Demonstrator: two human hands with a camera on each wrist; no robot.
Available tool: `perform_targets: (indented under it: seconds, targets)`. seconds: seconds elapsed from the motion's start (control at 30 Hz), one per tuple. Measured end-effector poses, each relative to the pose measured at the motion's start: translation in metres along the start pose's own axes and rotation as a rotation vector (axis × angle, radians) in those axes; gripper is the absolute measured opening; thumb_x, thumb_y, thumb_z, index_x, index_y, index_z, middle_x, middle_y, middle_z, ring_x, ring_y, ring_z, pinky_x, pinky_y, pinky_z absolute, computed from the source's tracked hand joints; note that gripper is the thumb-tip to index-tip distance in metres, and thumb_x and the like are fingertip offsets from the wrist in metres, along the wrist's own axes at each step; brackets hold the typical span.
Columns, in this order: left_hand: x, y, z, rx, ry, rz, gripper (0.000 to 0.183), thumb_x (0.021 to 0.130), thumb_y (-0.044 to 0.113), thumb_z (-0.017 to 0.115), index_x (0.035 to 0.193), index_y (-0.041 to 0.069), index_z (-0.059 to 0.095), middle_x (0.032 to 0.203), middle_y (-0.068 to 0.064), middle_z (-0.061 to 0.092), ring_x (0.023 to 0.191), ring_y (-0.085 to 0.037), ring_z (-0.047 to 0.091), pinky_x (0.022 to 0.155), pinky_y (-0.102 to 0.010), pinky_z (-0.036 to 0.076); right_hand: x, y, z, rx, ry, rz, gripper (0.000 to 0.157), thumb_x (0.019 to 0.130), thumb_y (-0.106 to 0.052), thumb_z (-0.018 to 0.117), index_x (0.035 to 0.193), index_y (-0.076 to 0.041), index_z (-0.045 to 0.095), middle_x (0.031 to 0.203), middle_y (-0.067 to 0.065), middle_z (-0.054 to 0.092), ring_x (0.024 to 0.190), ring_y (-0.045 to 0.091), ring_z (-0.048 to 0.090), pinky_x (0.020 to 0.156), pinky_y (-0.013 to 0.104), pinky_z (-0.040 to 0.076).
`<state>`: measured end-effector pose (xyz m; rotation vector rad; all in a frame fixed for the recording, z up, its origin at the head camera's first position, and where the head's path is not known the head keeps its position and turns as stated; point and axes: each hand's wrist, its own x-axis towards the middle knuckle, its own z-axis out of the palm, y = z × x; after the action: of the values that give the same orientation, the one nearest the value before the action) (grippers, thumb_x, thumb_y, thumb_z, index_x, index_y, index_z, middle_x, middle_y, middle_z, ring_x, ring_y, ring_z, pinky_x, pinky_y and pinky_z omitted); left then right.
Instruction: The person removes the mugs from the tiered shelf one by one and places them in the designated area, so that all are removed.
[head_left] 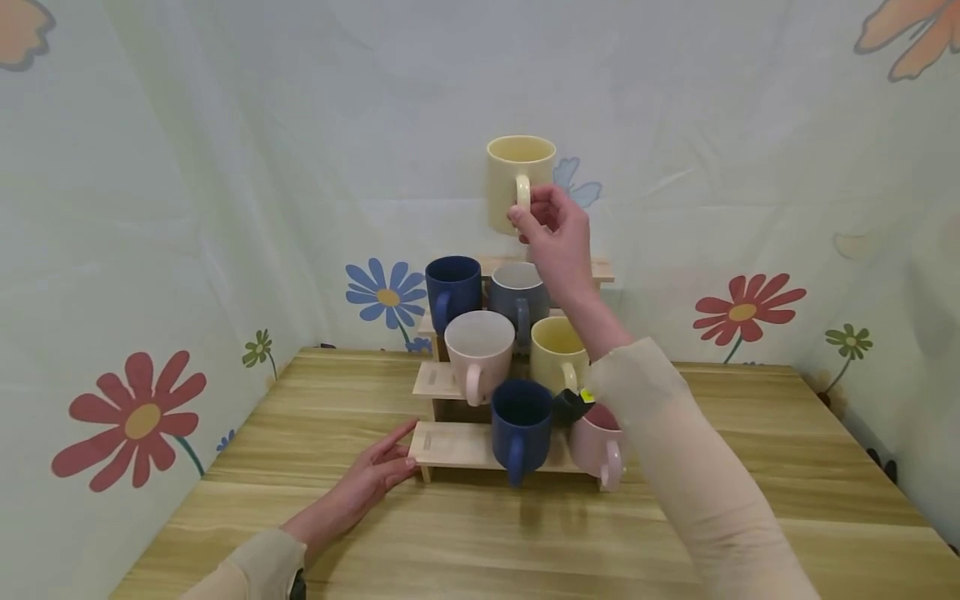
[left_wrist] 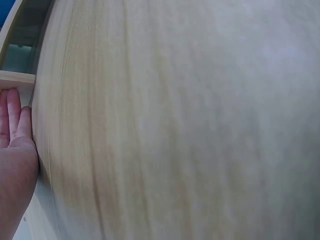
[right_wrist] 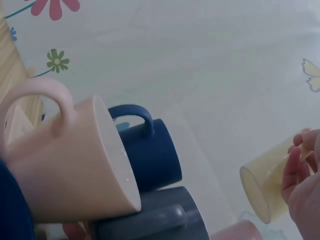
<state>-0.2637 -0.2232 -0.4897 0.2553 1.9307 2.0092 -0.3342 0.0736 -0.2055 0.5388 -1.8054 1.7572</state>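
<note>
Head view: here's the pale yellow mug [head_left: 501, 185], upright, seemingly above the stepped wooden rack [head_left: 433, 379]; the right hand [head_left: 558, 242] has its handle [head_left: 523, 190] pinched between the fingers, mug body just left of them. The left hand [head_left: 372, 477], well below, touches the rack's bottom tier [head_left: 457, 446], fingers extended.

pale cloth [head_left: 300, 167] (flower-printed) hangs behind a wood-grained table [head_left: 450, 533].

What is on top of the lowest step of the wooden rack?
A dark blue mug and a pink mug stand on the lowest step. The pink mug and right sleeve hide the step's right end; anything directly behind them cannot be seen.
</note>
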Motion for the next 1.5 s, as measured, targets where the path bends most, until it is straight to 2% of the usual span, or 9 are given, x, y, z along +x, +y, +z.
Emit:
perform_targets:
  seconds: [0.13, 0.3, 0.6, 0.83, 1.17, 1.3, 1.5]
  targets:
    - [-0.002, 0.001, 0.0, -0.001, 0.004, -0.002, 0.076, 0.097, 0.016, 0.061, 0.16, 0.017, 0.019, 0.124, -0.007, 0.056, 0.111, -0.009, 0.062, 0.102, -0.022, 0.052, -0.001, -0.001, -0.013, -0.016, 0.022, 0.0, 0.02, 0.093, -0.015, 0.068, 0.108, -0.004, 0.063, 0.086, -0.005, 0.061, 0.079, 0.011, 0.058, 0.068, 0.016, 0.055]
    - [-0.004, 0.002, 0.0, -0.004, -0.001, 0.008, 0.076, 0.097, 0.015, 0.061, 0.16, 0.014, 0.017, 0.123, -0.006, 0.057, 0.111, -0.008, 0.063, 0.1, -0.02, 0.053, -0.001, -0.004, -0.03, -0.013, 0.042, -0.04, 0.018, 0.092, -0.012, 0.069, 0.106, -0.003, 0.062, 0.084, -0.005, 0.06, 0.077, 0.01, 0.058, 0.066, 0.016, 0.056]
    - [-0.005, 0.003, 0.0, 0.012, -0.017, 0.025, 0.076, 0.097, 0.014, 0.059, 0.16, 0.013, 0.016, 0.125, -0.008, 0.056, 0.111, -0.007, 0.062, 0.103, -0.022, 0.051, -0.005, -0.005, -0.067, 0.01, 0.084, -0.067, 0.01, 0.091, -0.011, 0.07, 0.1, -0.011, 0.063, 0.084, -0.005, 0.061, 0.077, 0.009, 0.057, 0.065, 0.016, 0.055]
    - [-0.004, 0.001, 0.001, -0.002, 0.0, 0.006, 0.074, 0.098, 0.013, 0.059, 0.159, 0.015, 0.018, 0.123, -0.005, 0.057, 0.11, -0.008, 0.063, 0.101, -0.02, 0.052, -0.013, 0.001, -0.094, 0.037, 0.145, -0.077, 0.008, 0.091, -0.009, 0.069, 0.096, -0.013, 0.064, 0.082, -0.005, 0.064, 0.075, 0.009, 0.059, 0.063, 0.015, 0.053]
    - [-0.004, 0.005, 0.002, 0.017, 0.004, 0.0, 0.075, 0.097, 0.016, 0.061, 0.159, 0.017, 0.02, 0.125, -0.008, 0.054, 0.112, -0.009, 0.062, 0.104, -0.022, 0.051, -0.033, 0.024, -0.128, -0.054, 0.199, -0.046, 0.007, 0.093, -0.011, 0.067, 0.098, -0.014, 0.062, 0.086, -0.006, 0.064, 0.078, 0.009, 0.059, 0.064, 0.013, 0.052]
    - [-0.004, 0.005, 0.002, 0.007, 0.005, -0.001, 0.075, 0.097, 0.014, 0.06, 0.159, 0.016, 0.019, 0.124, -0.007, 0.055, 0.111, -0.009, 0.062, 0.103, -0.022, 0.052, -0.041, 0.04, -0.143, -0.082, 0.208, -0.025, 0.008, 0.093, -0.009, 0.066, 0.097, -0.015, 0.062, 0.086, -0.007, 0.064, 0.076, 0.008, 0.058, 0.064, 0.012, 0.052]
    - [-0.004, 0.005, 0.001, -0.003, 0.011, 0.004, 0.074, 0.097, 0.013, 0.059, 0.159, 0.015, 0.019, 0.123, -0.006, 0.056, 0.111, -0.009, 0.062, 0.101, -0.021, 0.052, -0.056, 0.069, -0.163, -0.187, 0.22, 0.024, 0.007, 0.094, -0.013, 0.066, 0.098, -0.017, 0.062, 0.085, -0.01, 0.061, 0.073, 0.006, 0.056, 0.064, 0.01, 0.051]
